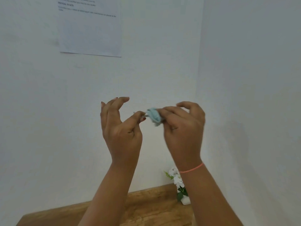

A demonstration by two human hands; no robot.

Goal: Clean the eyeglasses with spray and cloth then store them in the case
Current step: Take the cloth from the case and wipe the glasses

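Note:
Both hands are raised in front of the white wall. My left hand [121, 128] pinches a thin part of the eyeglasses [139, 114] between thumb and forefinger, with the other fingers spread upward. Only a small sliver of the eyeglasses shows between the hands; the rest is hidden by fingers and cloth. My right hand [183, 128] holds a bunched light-blue cloth [154, 116] against the eyeglasses. The spray and the case are out of view.
A wooden table [146, 207] lies below at the bottom edge. A small white pot of white flowers [178, 185] stands at its back right, by the wall corner. A printed paper sheet [89, 26] hangs on the wall above.

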